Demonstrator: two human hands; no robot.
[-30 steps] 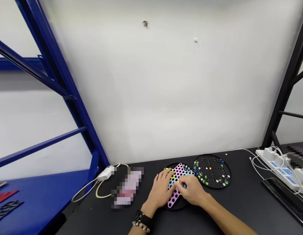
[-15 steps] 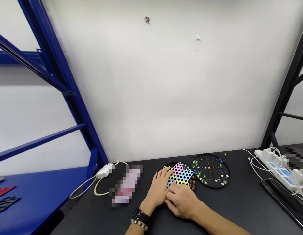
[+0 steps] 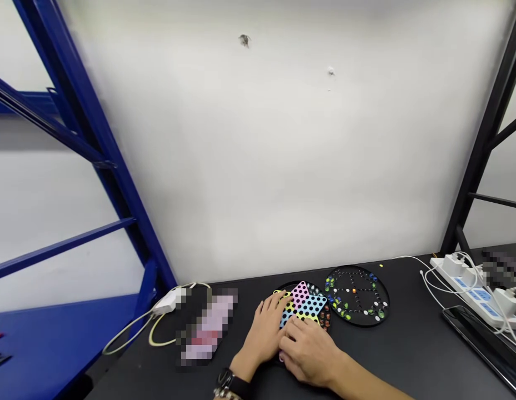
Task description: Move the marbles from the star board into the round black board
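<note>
Black desk (image 3: 391, 355), left hand (image 3: 261, 333) and right hand (image 3: 310, 353) open, fingers spread empty on a star-shaped checkers board (image 3: 304, 305)

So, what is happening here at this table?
A person is working with both bare hands at a dark bench. The left hand rests on a multicoloured star-shaped board with holes, and the right hand lies against its near edge. That star board sits on a round black board with marbles showing at its edge. Beside it, a second round black board holds coloured marbles.
</note>
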